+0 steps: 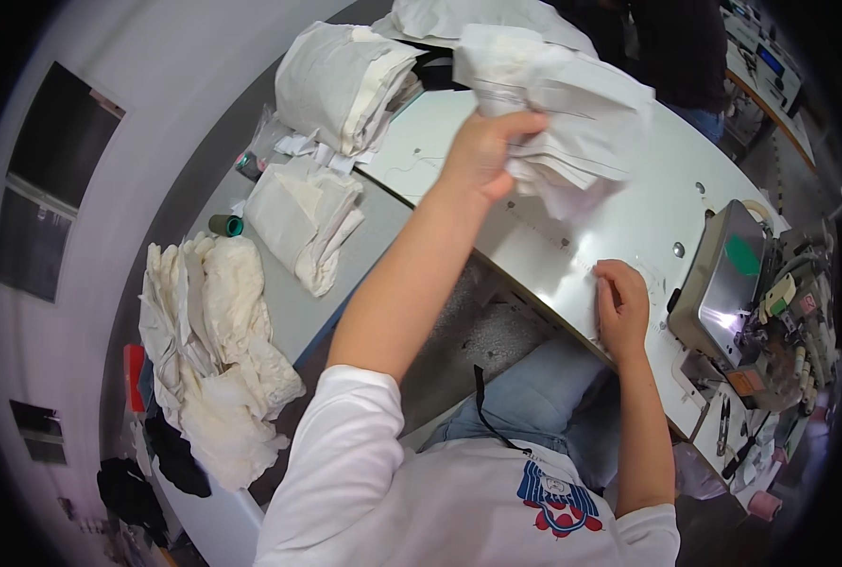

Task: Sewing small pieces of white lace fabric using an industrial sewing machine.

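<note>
My left hand [485, 156] is raised over the white table, gripping a folded bundle of white fabric [582, 118], thumb on top. The bundle's lower edge is smeared by motion and hangs above the tabletop. My right hand [622, 307] is at the table's near edge, its fingers loosely bent with a gap showing between them and nothing visible in them. To its right stands a sewing machine [719, 283] with a metal cover and a green oval patch.
On the grey side table [350, 255] at the left lie a folded cream cloth stack [303, 217], a larger stack [341, 85] behind it, and a green spool [225, 225]. Rumpled cream fabric [232, 331] drapes nearer me. Tweezers [723, 425] lie by the machine. A person [681, 57] is at the far side.
</note>
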Available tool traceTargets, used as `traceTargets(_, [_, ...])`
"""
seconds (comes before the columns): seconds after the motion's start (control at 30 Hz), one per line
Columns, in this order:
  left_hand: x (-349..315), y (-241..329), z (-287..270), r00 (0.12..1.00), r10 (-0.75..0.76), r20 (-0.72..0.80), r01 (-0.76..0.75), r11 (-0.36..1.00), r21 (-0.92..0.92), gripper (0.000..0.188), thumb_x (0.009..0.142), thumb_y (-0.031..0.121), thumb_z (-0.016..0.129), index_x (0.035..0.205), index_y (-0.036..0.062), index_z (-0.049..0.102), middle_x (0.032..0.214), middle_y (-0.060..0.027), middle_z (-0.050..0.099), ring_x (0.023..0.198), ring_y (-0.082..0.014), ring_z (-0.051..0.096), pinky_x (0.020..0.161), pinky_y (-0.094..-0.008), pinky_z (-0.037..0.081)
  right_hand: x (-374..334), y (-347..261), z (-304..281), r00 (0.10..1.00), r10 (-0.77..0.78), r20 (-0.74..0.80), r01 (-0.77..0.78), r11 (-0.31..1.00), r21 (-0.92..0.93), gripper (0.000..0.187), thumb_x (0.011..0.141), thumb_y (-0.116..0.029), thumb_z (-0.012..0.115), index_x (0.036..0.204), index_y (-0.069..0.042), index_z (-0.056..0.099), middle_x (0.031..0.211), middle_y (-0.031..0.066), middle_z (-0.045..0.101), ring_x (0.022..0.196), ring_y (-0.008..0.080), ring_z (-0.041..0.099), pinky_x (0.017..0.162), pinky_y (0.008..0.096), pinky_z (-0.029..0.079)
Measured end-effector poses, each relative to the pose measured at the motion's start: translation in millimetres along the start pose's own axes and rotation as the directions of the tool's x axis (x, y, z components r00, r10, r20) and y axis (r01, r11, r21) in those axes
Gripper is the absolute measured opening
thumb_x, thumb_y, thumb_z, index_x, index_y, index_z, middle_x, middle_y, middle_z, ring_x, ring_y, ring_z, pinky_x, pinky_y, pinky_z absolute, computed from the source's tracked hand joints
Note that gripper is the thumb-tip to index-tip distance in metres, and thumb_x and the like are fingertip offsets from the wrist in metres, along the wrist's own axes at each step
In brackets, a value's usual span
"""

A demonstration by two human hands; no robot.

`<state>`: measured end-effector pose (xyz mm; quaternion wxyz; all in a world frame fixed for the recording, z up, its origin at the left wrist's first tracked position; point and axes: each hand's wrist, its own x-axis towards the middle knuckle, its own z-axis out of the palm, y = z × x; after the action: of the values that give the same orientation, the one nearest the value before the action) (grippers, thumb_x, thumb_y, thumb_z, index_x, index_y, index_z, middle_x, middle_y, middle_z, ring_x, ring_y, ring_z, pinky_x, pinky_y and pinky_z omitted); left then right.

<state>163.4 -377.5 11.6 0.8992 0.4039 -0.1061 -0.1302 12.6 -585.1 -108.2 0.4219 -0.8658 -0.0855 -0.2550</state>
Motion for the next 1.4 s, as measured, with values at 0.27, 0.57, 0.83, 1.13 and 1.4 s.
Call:
traceTargets(0.27, [35.7,-124.5,-7.4,0.903,-0.423,-0.074,0.419,0.830,0.368,0.046,0.073,-0.008,0.065,0.118,-0.0035,0.054,0.110,-0.0165,0.064,0.097,-0.0283,0.064,0.086,-0.0380,0.053,1.8,5.1,-1.3,0.897,0.188,-0.400,-0.163,0.982,0.097,0.026,0.082,-0.007,0.060,0.106,-0.002,0.052,0.108,0.0143,0.049,0.096,0.0273,0.049,0.087,0.0359,0.041])
traceTargets(0.57, [49.4,-99.6,1.3,0.982,0.001,-0.190,0.182,0.278,0.943,0.066,0.070,0.005,0.076,0.128,-0.0052,0.045,0.122,-0.0213,0.057,0.106,-0.0278,0.060,0.086,-0.0351,0.051,2.9,14.8,-12.1,0.871,0.319,-0.374,-0.272,0.946,0.175,0.031,0.083,-0.006,0.058,0.113,-0.002,0.050,0.116,0.0135,0.049,0.103,0.0263,0.051,0.091,0.0355,0.043])
traceTargets(0.83, [4.6,-132.4,12.9,0.872,-0.087,0.482,-0.489,-0.203,0.848,0.061,0.079,0.039,0.068,0.127,0.0053,0.053,0.142,-0.0195,0.042,0.135,-0.0363,0.034,0.111,-0.0463,0.026,3.4,14.8,-9.9,0.874,0.332,-0.354,-0.281,0.941,0.189,0.033,0.083,-0.006,0.059,0.114,-0.003,0.051,0.115,0.0128,0.051,0.102,0.0258,0.053,0.089,0.0354,0.044])
traceTargets(1.13, [-9.4,-114.5,0.6,0.755,-0.215,0.619,-0.655,-0.226,0.721,0.059,0.070,0.035,0.074,0.121,0.0093,0.058,0.140,-0.0127,0.045,0.133,-0.0334,0.037,0.111,-0.0467,0.027,3.4,16.2,-9.8,0.866,0.348,-0.358,-0.284,0.934,0.218,0.033,0.084,-0.005,0.058,0.116,-0.002,0.050,0.116,0.0125,0.051,0.103,0.0250,0.052,0.089,0.0351,0.044])
traceTargets(1.4, [-31.6,-124.1,6.4,0.804,-0.131,0.580,-0.595,-0.152,0.789,0.048,0.071,0.021,0.075,0.115,0.0070,0.062,0.128,-0.0117,0.056,0.117,-0.0312,0.052,0.098,-0.0397,0.042,0.2,20.7,-6.9,0.832,0.392,-0.393,-0.280,0.908,0.311,0.033,0.085,-0.005,0.056,0.117,-0.002,0.048,0.115,0.0120,0.051,0.102,0.0236,0.052,0.089,0.0343,0.044])
